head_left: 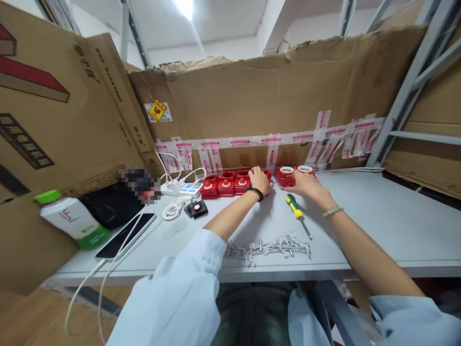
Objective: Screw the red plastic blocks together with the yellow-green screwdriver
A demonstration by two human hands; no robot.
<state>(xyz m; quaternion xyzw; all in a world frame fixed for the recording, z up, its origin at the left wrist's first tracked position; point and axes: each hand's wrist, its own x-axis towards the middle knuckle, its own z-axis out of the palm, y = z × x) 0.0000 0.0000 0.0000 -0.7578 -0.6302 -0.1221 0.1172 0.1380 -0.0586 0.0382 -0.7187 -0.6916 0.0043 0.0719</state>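
Several red plastic housings [226, 184] with round tops and small knobs stand in a row at the back of the table. My left hand [260, 180] is curled over the housing at the row's right end, which it largely hides. Two more red housings, each with a white ring [287, 170] on top, are just to the right. My right hand [306, 184] closes its fingers on the front of these; its grip is partly hidden. Below the right hand lies a green and yellow screwdriver [295, 207]. Metal screws and small pale pieces [277, 247] are scattered near the front edge.
At the left are a white power strip [183, 189] with plugs, a coiled white cable [172, 211], a black square part with a red button [196, 208], a phone [126, 235] and a bottle [74, 221]. A cardboard sheet [245, 101] walls off the back.
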